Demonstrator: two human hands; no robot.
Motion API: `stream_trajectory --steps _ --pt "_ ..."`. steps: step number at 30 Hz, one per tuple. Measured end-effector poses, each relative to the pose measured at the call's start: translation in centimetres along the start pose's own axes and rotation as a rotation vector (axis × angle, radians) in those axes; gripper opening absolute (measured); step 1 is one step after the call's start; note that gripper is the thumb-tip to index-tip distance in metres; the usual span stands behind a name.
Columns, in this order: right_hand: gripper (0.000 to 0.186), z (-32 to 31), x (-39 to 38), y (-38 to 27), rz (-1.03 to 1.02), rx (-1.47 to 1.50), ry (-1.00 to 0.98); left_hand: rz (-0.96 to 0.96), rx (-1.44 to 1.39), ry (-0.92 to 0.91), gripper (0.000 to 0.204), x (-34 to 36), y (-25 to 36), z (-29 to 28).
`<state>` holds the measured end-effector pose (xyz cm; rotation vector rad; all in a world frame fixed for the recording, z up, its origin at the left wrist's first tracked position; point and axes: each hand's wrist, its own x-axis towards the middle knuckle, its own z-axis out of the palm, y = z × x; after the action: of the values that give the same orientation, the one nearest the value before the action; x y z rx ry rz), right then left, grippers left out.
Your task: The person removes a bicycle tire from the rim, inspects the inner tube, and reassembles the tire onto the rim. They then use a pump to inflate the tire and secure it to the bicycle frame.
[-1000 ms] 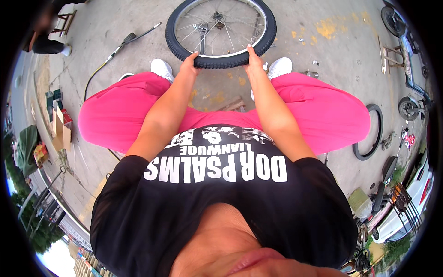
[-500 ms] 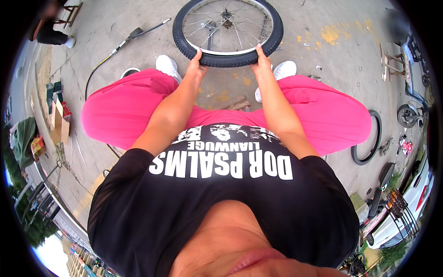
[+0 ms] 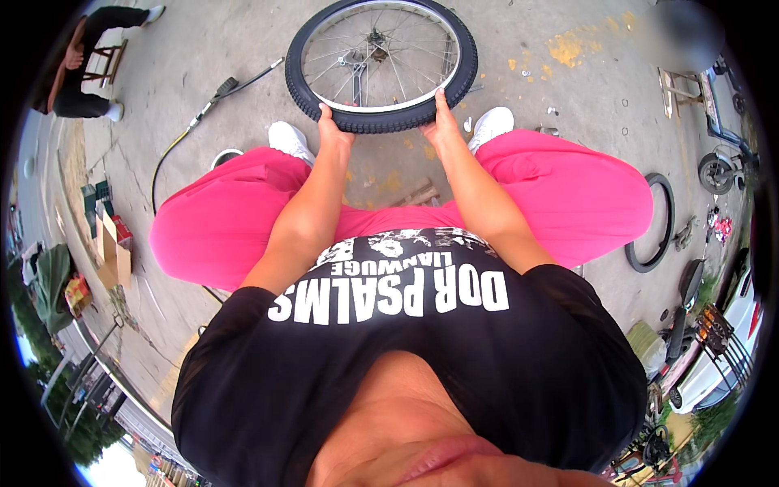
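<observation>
A bicycle wheel [image 3: 376, 40] with a black knobby tyre [image 3: 385, 122], a pale rim and thin spokes is in front of me at the top of the head view. My left hand [image 3: 334, 130] is closed around its near left edge, thumb up on the rim. On the near right edge my right hand [image 3: 441, 126] grips likewise, thumb along the rim. Most fingers of both hands are hidden under the tyre. Through the spokes I see a metal wrench-like tool [image 3: 355, 77] lying beyond the wheel's plane.
An air hose with a nozzle [image 3: 213, 101] lies on the concrete at left, near a round container [image 3: 227, 156]. A loose tyre [image 3: 652, 223] rests by my right knee. Open cardboard box [image 3: 112, 252] at far left, wooden stool [image 3: 680, 97] at right. A person [image 3: 85, 61] sits upper left.
My view has turned slightly, so the surroundings shift and more of the seated person shows. The wheel appears a little lower and further left, with both hands still gripping it.
</observation>
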<state>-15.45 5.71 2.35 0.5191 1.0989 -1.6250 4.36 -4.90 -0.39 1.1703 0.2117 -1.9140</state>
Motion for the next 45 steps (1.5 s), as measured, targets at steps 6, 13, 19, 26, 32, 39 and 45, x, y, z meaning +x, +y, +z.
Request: stream_trajectory --steps 6,13,19,26,32,39,45 --pt "0.059 1.6 2.3 -5.0 -0.292 -0.352 0.304 0.019 0.042 0.006 0.053 0.8 0.5 -0.7" --pt "0.042 0.6 2.6 -2.9 -0.468 -0.329 0.327 0.112 0.06 0.021 0.05 0.5 1.3 0.0" --pt "0.045 -1.4 5.0 -3.8 -0.48 -0.272 0.242 0.07 0.045 0.037 0.05 -0.1 0.6 1.1" --pt "0.06 2.2 6.6 -9.4 -0.304 -0.314 0.144 0.085 0.086 0.024 0.054 0.2 2.2 0.1" --pt "0.047 2.5 9.3 -9.8 -0.322 -0.215 0.202 0.087 0.09 0.089 0.049 0.1 2.4 0.6" --pt "0.04 1.4 10.6 -10.7 -0.074 -0.37 0.071 0.099 0.137 0.107 0.049 0.2 3.3 -0.5" --pt "0.053 4.8 13.7 -15.4 -0.253 -0.696 0.013 0.07 0.162 0.113 0.052 0.1 3.9 -0.1"
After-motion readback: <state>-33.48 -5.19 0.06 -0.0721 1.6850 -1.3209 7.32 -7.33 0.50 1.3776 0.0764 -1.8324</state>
